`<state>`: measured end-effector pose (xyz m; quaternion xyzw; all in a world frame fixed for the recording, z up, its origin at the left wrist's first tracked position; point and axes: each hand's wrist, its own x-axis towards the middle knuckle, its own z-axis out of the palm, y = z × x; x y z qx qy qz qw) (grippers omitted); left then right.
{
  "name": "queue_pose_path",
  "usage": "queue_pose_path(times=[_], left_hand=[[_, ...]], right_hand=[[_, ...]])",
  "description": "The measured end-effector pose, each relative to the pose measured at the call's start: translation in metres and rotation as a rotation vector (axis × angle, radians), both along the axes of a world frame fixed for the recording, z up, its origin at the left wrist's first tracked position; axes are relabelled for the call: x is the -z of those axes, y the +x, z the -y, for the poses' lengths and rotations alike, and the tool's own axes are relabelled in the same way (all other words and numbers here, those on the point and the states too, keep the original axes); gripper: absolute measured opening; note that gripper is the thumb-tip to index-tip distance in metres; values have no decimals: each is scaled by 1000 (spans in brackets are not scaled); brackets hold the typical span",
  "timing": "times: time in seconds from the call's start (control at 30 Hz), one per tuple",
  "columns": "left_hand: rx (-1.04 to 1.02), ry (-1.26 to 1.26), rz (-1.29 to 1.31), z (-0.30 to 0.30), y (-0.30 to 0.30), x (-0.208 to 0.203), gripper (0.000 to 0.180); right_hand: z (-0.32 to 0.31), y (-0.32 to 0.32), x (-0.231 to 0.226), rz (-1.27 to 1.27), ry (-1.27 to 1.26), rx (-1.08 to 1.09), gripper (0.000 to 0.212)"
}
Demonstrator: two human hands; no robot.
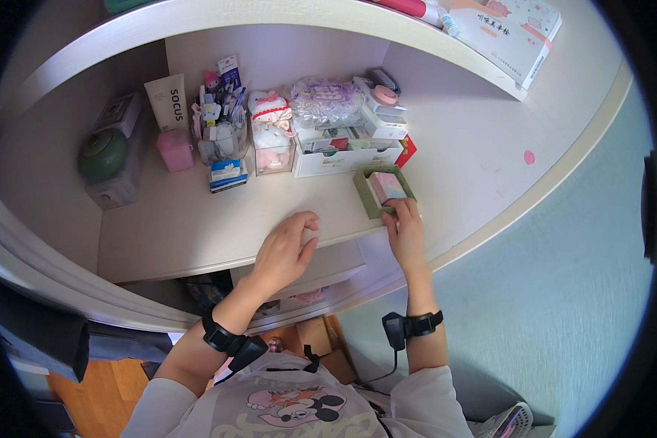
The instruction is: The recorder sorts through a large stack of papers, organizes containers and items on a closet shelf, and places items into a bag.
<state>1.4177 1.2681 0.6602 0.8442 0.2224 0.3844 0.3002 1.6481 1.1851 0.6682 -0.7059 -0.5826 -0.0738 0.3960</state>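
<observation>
A shallow green box [371, 205] lies near the shelf's front edge, with a small pink and pastel-coloured box [384, 184] inside it. My right hand [407, 232] is at the green box's near right corner, thumb at its front wall and fingers curled over the rim, which hide that corner. To the left, my left hand [285, 248] hovers at the shelf's front edge. Its fingers are bent, the thumb stands apart from them, and I see nothing held there.
Behind stand a white organizer box [347, 162], clear boxes with plush toys [274, 139], and a cup of pens [223, 142]. Farther left are a pink container [175, 151], a white tube [167, 102] and a green teapot [103, 155]. An upper shelf [270, 16] curves overhead.
</observation>
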Motion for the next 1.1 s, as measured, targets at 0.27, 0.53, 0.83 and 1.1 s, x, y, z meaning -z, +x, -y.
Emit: queue_pose_path(times=[0.27, 0.53, 0.83, 1.1], left_hand=[[-1, -3, -7, 0, 0, -1, 35], [-4, 27, 13, 2, 2, -1, 33], [-20, 52, 31, 2, 3, 0, 33], [-8, 21, 26, 3, 0, -2, 32]], right_hand=[[-13, 29, 0, 8, 56, -7, 20], [-21, 33, -23, 83, 118, 195, 20], [-47, 41, -39, 359, -308, 388, 25], [-65, 47, -50, 284, -576, 416, 33]])
